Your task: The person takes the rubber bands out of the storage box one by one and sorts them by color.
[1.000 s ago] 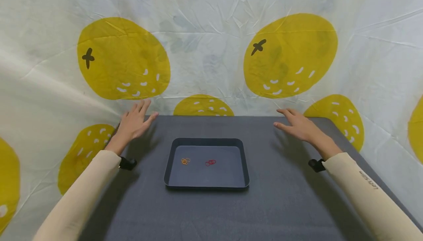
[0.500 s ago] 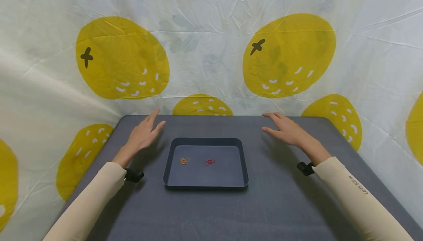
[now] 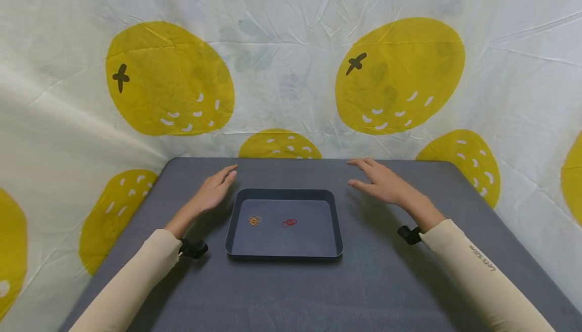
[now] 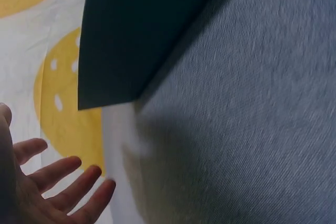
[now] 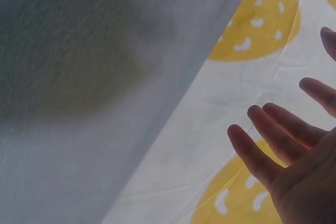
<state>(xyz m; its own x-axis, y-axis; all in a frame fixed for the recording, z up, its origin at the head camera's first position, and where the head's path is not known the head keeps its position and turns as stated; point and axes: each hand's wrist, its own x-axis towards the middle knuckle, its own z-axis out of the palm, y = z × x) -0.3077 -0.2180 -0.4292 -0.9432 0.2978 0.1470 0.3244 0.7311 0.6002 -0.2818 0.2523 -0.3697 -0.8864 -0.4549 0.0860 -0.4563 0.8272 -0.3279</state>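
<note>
the left hand (image 3: 210, 193) hangs above the table (image 3: 291, 294), just beside the far left corner of a dark, shallow tray (image 3: 291, 245); in the left wrist view its fingers (image 4: 79, 187) stand apart, loosely bent. the right hand (image 3: 384, 184) is above the table near the tray's far right corner, its thumb and fingers spread apart and pointing inward. the tray lies flat between the 2 hands, with 2 small clusters of thin loops on its floor: orange loops (image 3: 253, 221) toward the left and red loops (image 3: 289, 223) near the middle, well apart from each other. both arms wear cream sleeves (image 3: 132, 281), the right with dark lettering, and a black device (image 3: 194, 249) sits at each wrist. behind the gray table hangs a wrinkled white cloth (image 3: 282, 84) printed with large yellow fruit shapes.
</note>
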